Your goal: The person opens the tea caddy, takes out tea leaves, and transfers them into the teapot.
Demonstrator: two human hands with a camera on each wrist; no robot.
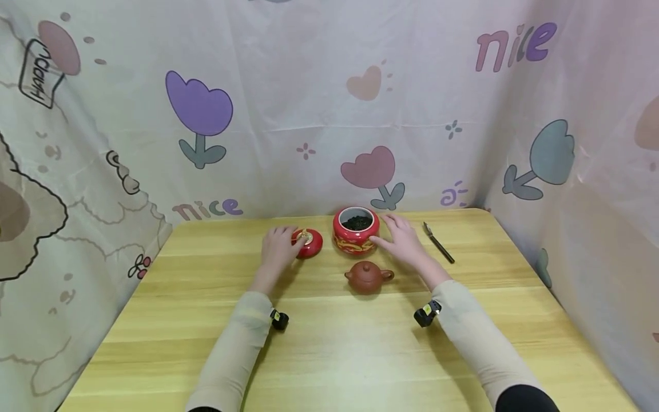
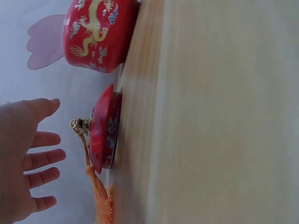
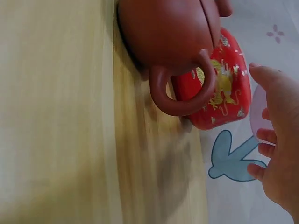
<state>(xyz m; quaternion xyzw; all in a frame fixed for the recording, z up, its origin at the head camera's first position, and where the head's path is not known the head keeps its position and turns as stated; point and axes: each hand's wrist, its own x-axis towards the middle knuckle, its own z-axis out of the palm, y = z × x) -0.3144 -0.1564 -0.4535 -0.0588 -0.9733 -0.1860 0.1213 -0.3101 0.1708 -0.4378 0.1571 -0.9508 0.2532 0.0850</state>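
My left hand (image 1: 279, 247) hovers beside the red lid (image 1: 310, 245), fingers spread. In the left wrist view the fingertips stand apart from the lid's gold knob (image 2: 80, 125), which trails an orange tassel (image 2: 103, 200). A red jar (image 1: 355, 243) with a gold dragon stands uncovered at the back, dark loose tea leaves (image 1: 357, 223) inside. At the jar's right side is my right hand (image 1: 404, 243), thumb close to its wall and fingers loosely bent, holding nothing. In front of the jar sits a brown clay teapot (image 1: 366, 278), its handle (image 3: 182, 109) pointing right.
A slim dark pen-like tool (image 1: 439, 243) with a metal tip lies right of the right hand. The wooden table (image 1: 340, 360) meets a printed cloth backdrop (image 1: 288, 103) just behind the jar. Cameras are strapped to both wrists.
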